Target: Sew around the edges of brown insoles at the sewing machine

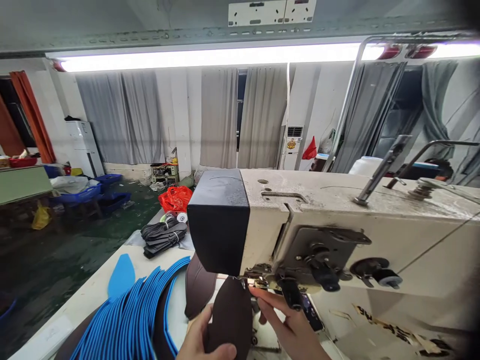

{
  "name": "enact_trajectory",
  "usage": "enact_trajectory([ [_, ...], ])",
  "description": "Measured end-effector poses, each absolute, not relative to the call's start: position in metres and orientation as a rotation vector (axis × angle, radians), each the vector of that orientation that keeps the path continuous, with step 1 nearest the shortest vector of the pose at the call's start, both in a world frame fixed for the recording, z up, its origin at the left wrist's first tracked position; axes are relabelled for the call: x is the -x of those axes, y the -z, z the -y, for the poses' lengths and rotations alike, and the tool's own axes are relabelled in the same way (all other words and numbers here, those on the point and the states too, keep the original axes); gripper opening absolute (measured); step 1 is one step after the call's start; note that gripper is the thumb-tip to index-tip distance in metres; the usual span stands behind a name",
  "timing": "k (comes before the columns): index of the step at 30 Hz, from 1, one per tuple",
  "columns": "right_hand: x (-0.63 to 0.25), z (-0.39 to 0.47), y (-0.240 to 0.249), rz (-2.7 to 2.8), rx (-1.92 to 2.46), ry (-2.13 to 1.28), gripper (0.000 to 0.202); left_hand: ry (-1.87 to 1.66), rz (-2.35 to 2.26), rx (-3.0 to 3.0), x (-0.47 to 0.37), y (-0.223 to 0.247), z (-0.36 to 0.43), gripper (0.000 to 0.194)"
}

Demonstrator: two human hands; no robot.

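Bottom centre, my left hand (pixel 200 340) grips a dark brown oval piece (pixel 231 317), thumb on its face and fingers at its left edge. The piece stands under the black end cover (pixel 219 225) of a sewing machine (pixel 337 200), its top right edge by the needle area. My right hand (pixel 285 320) is just right of it, index finger stretched to the metal parts by the needle; whether anything is between its fingers is hidden. Another brown piece (pixel 200 285) lies behind, to the left. Blue-edged pieces (pixel 123 320) fan out in a row at the left.
On the table (pixel 71 305) lie bundled dark strips (pixel 164 237) and a red plastic bag (pixel 175 199). A phone (pixel 312 312) rests under the machine arm. Dark knobs (pixel 290 292) jut out above my right hand. Blue bins (pixel 77 192) stand on the floor at left.
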State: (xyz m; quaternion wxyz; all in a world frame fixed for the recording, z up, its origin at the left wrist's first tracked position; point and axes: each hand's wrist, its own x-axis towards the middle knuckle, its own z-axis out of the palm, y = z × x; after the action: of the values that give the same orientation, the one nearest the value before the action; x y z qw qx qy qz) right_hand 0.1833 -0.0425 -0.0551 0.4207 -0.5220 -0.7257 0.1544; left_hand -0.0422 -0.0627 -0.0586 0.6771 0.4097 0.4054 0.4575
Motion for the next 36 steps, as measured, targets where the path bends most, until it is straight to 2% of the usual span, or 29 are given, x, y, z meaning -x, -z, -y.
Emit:
enact_trajectory([
  [6, -0.177, 0.044, 0.061, 1.672, 1.294, -0.355, 0.038, -1.069, -0.825, -0.927, 0.033, 0.028, 0.050, 0.056],
  [10, -0.180, 0.042, 0.063, 1.692, 1.299, -0.373, 0.037, -1.111, -0.794, -0.988, 0.027, 0.025, 0.043, 0.048],
  [17, -0.176, 0.042, 0.065, 1.637, 1.274, -0.467, 0.048, -1.139, -0.982, -1.007, 0.019, 0.041, 0.040, 0.058],
  [23, -0.173, 0.044, 0.059, 1.643, 1.245, -0.493, 0.044, -1.054, -0.939, -0.988, 0.017, 0.041, 0.047, 0.056],
  [31, -0.179, 0.042, 0.051, 1.832, 1.188, -0.412, 0.036, -0.857, -0.843, -0.989, 0.026, 0.021, 0.041, 0.053],
  [36, -0.178, 0.042, 0.050, 1.856, 1.178, -0.394, 0.038, -0.885, -0.860, -0.984, 0.026, 0.011, 0.028, 0.050],
])
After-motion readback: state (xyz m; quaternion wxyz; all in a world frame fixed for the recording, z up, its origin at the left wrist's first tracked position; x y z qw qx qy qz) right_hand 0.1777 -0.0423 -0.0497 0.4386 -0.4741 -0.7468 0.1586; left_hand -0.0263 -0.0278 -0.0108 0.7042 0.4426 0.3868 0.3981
